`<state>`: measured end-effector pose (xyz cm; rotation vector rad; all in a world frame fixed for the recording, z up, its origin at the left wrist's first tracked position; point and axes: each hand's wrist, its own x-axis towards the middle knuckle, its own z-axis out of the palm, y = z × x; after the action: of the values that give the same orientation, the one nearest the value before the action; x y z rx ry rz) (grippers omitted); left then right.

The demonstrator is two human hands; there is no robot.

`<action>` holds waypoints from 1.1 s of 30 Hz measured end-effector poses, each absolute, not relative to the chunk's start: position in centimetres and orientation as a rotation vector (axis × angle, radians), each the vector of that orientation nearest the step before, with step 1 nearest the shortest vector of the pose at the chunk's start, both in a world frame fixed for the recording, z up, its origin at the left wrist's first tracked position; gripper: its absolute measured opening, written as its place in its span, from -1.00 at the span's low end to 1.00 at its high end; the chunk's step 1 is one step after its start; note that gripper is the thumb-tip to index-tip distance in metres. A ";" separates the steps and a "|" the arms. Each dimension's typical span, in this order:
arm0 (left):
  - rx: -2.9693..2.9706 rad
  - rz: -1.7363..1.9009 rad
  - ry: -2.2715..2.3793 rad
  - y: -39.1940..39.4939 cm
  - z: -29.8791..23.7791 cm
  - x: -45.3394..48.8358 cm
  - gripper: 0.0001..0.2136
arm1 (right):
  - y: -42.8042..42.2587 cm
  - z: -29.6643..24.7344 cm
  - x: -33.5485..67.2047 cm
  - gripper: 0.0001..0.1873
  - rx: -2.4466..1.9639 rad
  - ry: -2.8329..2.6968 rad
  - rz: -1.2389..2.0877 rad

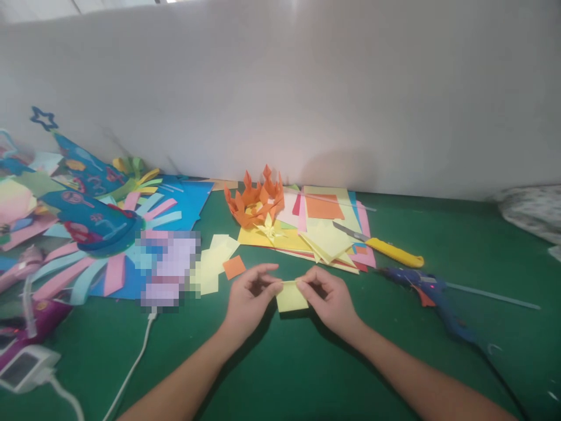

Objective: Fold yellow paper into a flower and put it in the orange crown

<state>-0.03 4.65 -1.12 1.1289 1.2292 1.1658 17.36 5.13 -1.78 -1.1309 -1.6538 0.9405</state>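
Note:
Between both hands is a small pale yellow piece of paper (292, 298), its far edge pinched at the two corners. My left hand (253, 295) grips the left corner between thumb and fingers, with the index finger reaching out above. My right hand (328, 298) pinches the right corner. Just beyond my left hand lies a small orange paper square (234, 267). Farther off stands an orange folded-paper crown (255, 202), with a yellow paper flower (269, 229) in front of it. Loose pale yellow sheets (326, 240) lie beyond my right hand.
A yellow utility knife (394, 251) with its blade out and a blue glue gun (438, 298) with a cord lie at right. Blue party hats with paper strips (100, 222), a phone (170, 269) on a white cable and a purple glue gun (44, 321) occupy the left.

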 end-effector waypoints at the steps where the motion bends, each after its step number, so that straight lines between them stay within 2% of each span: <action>1: 1.100 1.192 1.229 4.7 -1.1 -0.1 -0.71 | 5.2 -1.7 17.5 -0.79 -1.131 -1.633 0.928; 6: 0.935 1.372 1.288 4.7 -1.2 -0.3 -0.74 | 6.0 -1.7 17.9 -0.80 -1.171 -1.421 0.968; 8: 0.953 1.286 1.186 4.4 -1.2 0.1 -0.70 | 6.1 -1.8 17.8 -0.82 -1.132 -1.351 1.069; 11: 1.020 1.158 1.013 3.9 -1.2 0.8 -0.65 | 6.0 -1.9 17.3 -0.70 -1.052 -1.276 1.201; 17: 0.982 1.095 0.918 3.6 -1.2 1.2 -0.72 | 5.6 -2.3 17.0 -0.73 -0.991 -1.315 1.234; 19: 0.999 1.122 0.955 3.6 -1.1 1.1 -0.73 | 5.5 -2.6 17.1 -0.77 -0.990 -1.382 1.191; 22: 1.040 1.157 1.054 3.7 -1.3 0.9 -0.77 | 5.4 -2.8 17.3 -0.82 -0.989 -1.567 0.946; 26: 1.164 1.130 1.158 3.8 -1.6 0.6 -0.85 | 5.5 -2.2 17.8 -0.74 -0.956 -1.919 0.651; 29: 1.258 1.085 1.159 3.9 -1.8 0.3 -0.90 | 5.5 -2.0 17.9 -0.65 -0.975 -2.032 0.654; 33: 1.305 1.076 1.160 3.9 -1.8 0.2 -0.92 | 5.5 -2.7 17.8 -0.63 -1.025 -1.790 0.689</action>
<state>0.18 3.93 -1.78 1.3046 1.1602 1.0760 17.84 5.50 -2.67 -1.0250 -1.7896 0.6888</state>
